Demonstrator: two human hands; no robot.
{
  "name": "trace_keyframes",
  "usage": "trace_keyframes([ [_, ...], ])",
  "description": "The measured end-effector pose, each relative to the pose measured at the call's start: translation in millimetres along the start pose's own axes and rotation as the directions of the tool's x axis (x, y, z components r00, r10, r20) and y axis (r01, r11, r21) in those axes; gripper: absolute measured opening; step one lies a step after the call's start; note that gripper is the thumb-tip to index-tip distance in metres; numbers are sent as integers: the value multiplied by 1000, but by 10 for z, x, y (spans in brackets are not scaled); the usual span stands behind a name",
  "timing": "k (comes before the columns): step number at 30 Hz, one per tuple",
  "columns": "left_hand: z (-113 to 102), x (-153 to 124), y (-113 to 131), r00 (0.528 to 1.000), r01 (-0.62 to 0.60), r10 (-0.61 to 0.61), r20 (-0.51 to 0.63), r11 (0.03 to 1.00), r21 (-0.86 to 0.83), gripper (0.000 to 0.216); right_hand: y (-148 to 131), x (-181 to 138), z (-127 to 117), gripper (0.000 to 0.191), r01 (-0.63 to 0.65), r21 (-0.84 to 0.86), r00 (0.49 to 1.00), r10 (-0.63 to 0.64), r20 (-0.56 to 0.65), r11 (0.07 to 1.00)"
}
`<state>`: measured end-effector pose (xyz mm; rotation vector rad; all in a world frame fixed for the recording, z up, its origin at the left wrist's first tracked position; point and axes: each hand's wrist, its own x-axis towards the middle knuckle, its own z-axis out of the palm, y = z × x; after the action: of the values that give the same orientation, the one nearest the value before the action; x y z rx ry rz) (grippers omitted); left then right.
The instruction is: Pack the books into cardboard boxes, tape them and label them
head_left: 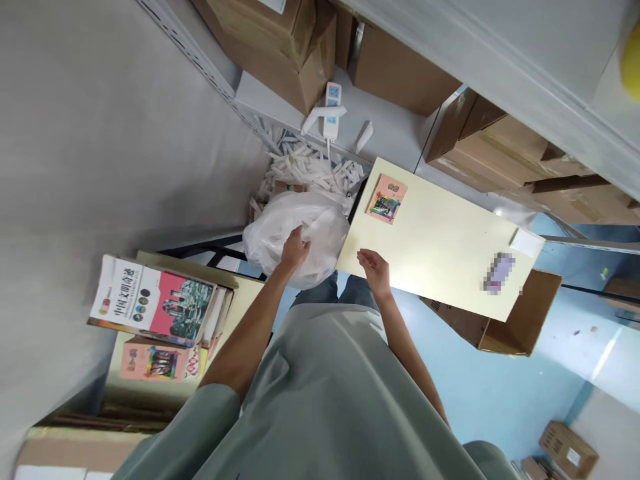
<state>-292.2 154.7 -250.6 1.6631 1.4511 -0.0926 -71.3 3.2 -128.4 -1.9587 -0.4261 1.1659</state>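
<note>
My left hand (pixel 294 250) is closed on the top of a white plastic bag (pixel 295 233) that bulges beside the pale yellow table (pixel 440 247). Near the table's edge my right hand (pixel 374 267) hovers with its fingers loosely apart and nothing in it. A small pink booklet (pixel 386 199) lies on the far corner of that table. Behind the bag lies a heap of white paper strips (pixel 310 170).
A stack of books (pixel 155 300) and a pink book (pixel 160 361) rest on a low surface at the left. Cardboard boxes (pixel 285 40) and a power strip (pixel 331 110) sit on the shelf behind. An open carton (pixel 515 320) stands under the table on the blue floor.
</note>
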Motion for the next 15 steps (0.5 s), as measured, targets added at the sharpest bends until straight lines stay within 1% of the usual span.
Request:
trace_keyframes([
  [2, 59, 149, 57, 1000, -1, 2, 24, 1000, -28, 66, -1, -22, 23, 46, -11, 13, 1000, 11, -15, 1000],
  [4, 108, 263, 123, 999, 22, -21, 34, 998, -55, 60, 2, -38, 20, 46, -14, 17, 1000, 14, -27, 1000],
  [6, 127, 318, 189, 999, 31, -28, 39, 997, -78, 43, 5, -49, -3, 46, -13, 10, 1000, 13, -24, 1000],
  [8, 101, 301, 249, 999, 16, -12, 40, 996, -91, 22, 3, -59, -35, 45, -16, 4, 1000, 16, -17, 1000],
  [9, 69, 267, 276, 999, -1, 4, 37, 995, -96, 18, -1, -63, -50, 45, -20, 3, 1000, 20, -13, 1000],
  [11, -27, 162, 323, 998, -55, 56, 1, 992, -115, 27, -12, -67, -70, 44, -28, 7, 1000, 28, -5, 1000],
  [13, -154, 37, 361, 990, -131, 121, -76, 980, -151, 35, -26, -65, -72, 43, -27, 19, 1000, 27, 8, 999],
  [15, -296, -61, 391, 973, -193, 163, -163, 962, -193, 39, -39, -52, -55, 43, -19, 30, 1000, 18, 24, 999],
])
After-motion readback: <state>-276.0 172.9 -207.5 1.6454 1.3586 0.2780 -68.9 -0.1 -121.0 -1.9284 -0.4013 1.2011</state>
